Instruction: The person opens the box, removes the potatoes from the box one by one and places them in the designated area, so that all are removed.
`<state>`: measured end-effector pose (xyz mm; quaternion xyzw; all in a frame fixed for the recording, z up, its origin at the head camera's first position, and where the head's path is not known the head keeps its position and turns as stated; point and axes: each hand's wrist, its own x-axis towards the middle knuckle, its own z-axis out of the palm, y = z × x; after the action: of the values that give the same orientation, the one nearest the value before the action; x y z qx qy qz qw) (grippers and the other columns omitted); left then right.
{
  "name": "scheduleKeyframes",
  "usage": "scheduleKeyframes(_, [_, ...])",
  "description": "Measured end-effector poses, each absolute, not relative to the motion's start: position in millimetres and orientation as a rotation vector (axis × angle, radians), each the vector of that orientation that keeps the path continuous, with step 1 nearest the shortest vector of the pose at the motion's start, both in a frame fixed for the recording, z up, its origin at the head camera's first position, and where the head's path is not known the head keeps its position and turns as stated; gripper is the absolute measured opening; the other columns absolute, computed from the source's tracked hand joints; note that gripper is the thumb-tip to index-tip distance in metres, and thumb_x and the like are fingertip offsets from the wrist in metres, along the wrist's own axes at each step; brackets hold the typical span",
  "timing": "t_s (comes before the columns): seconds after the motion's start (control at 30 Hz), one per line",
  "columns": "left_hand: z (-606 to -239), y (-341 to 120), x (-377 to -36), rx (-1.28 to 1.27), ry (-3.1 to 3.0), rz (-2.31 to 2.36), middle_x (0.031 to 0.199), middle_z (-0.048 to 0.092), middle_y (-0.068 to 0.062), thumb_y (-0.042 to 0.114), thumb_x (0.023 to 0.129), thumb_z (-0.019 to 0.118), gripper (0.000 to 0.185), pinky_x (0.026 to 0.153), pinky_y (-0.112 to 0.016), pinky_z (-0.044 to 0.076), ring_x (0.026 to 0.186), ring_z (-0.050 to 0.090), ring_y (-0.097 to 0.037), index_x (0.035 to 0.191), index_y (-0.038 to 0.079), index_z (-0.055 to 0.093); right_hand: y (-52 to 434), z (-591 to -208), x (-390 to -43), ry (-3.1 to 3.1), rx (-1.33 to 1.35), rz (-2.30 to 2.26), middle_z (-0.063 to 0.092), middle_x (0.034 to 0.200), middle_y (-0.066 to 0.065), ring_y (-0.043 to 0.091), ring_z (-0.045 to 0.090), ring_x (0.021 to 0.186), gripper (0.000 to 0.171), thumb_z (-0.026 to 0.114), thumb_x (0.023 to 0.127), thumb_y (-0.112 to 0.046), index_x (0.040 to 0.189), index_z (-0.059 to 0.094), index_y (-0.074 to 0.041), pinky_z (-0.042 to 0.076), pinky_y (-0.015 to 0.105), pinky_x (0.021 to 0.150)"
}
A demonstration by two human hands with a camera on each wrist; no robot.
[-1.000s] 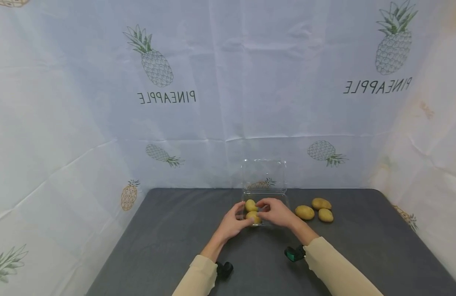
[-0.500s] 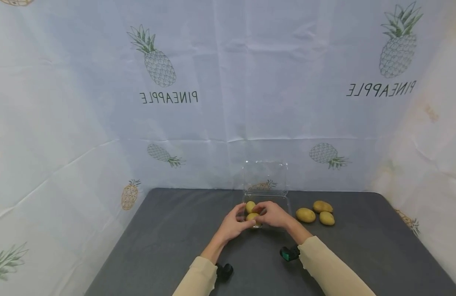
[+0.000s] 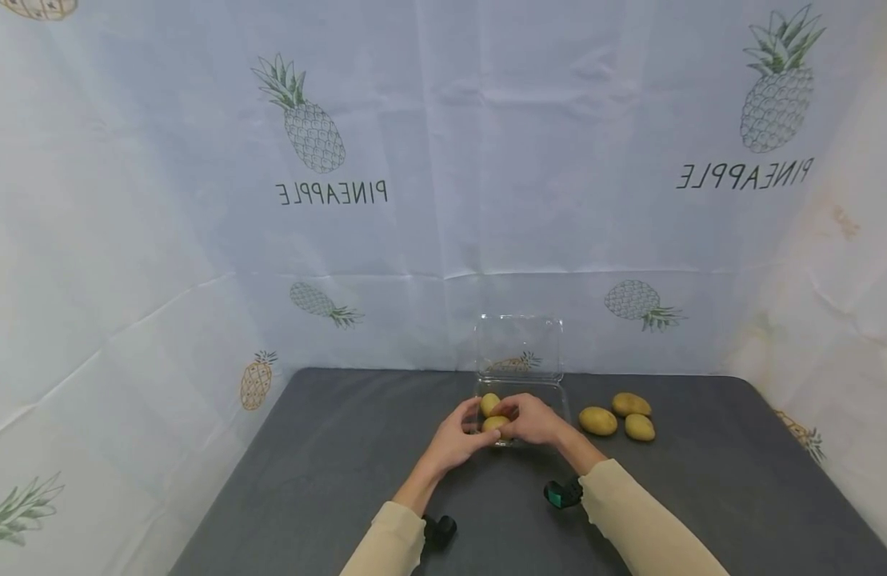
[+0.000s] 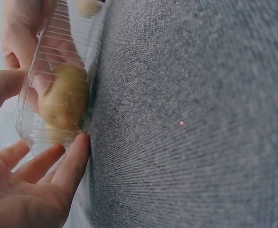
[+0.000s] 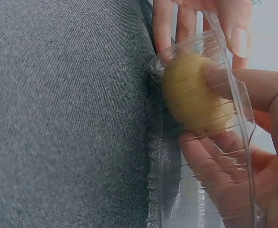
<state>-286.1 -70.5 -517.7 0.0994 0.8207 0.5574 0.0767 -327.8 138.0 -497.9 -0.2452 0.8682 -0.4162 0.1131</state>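
Note:
A clear plastic clamshell container (image 3: 522, 380) stands at the back of the table with its lid upright. Two potatoes lie in its left half, a rear potato (image 3: 489, 402) and a front potato (image 3: 494, 424). My left hand (image 3: 452, 442) holds the container's front left corner, thumb at the rim and fingers against the outer wall (image 4: 51, 135). Reaching inside, my right hand (image 3: 533, 419) grips the front potato; through the ribbed wall in the right wrist view, thumb and fingers lie on either side of this potato (image 5: 186, 90).
Three more potatoes sit right of the container: a left one (image 3: 597, 421), a back one (image 3: 631, 404) and a front one (image 3: 640, 427). The dark grey table (image 3: 328, 448) ends at a pineapple-print curtain (image 3: 429, 160) behind and at both sides.
My right hand has shifted slightly left and down onto the front potato. The left hand keeps its place at the container; the whole head view has shifted slightly.

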Motion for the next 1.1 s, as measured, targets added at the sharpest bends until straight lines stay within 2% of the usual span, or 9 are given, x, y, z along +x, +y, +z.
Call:
scheduleKeyframes(0.23, [-519, -70, -286, 0.296, 2.473, 1.661, 0.150, 0.048, -0.019, 0.038, 0.090, 0.080, 0.078, 0.089, -0.051, 0.056, 0.126, 0.057, -0.039, 0.154, 0.012, 0.044, 141, -495, -325, 2.631, -0.766, -1.186, 0.068, 0.105, 0.006, 0.021, 0.064, 0.094, 0.029, 0.080, 0.086, -0.014, 0.113, 0.074, -0.005, 0.056, 0.040, 0.080])
scheduleKeyframes(0.7, [-516, -70, -285, 0.301, 2.470, 1.667, 0.150, 0.048, -0.020, 0.033, 0.089, 0.081, 0.076, 0.090, -0.052, 0.055, 0.124, 0.057, -0.041, 0.153, 0.012, 0.045, 151, -484, -314, 2.734, -0.760, -1.207, 0.062, 0.102, 0.002, 0.019, 0.061, 0.092, 0.029, 0.080, 0.085, -0.012, 0.114, 0.075, -0.008, 0.055, 0.040, 0.079])
scheduleKeyframes(1.1, [-516, -71, -284, 0.306, 2.461, 1.675, 0.150, 0.047, -0.020, 0.032, 0.089, 0.081, 0.077, 0.092, -0.055, 0.054, 0.127, 0.055, -0.043, 0.154, 0.012, 0.044, 166, -471, -298, 2.822, -0.830, -1.180, 0.059, 0.099, 0.000, 0.017, 0.059, 0.089, 0.026, 0.082, 0.086, -0.017, 0.111, 0.076, -0.012, 0.055, 0.039, 0.078])
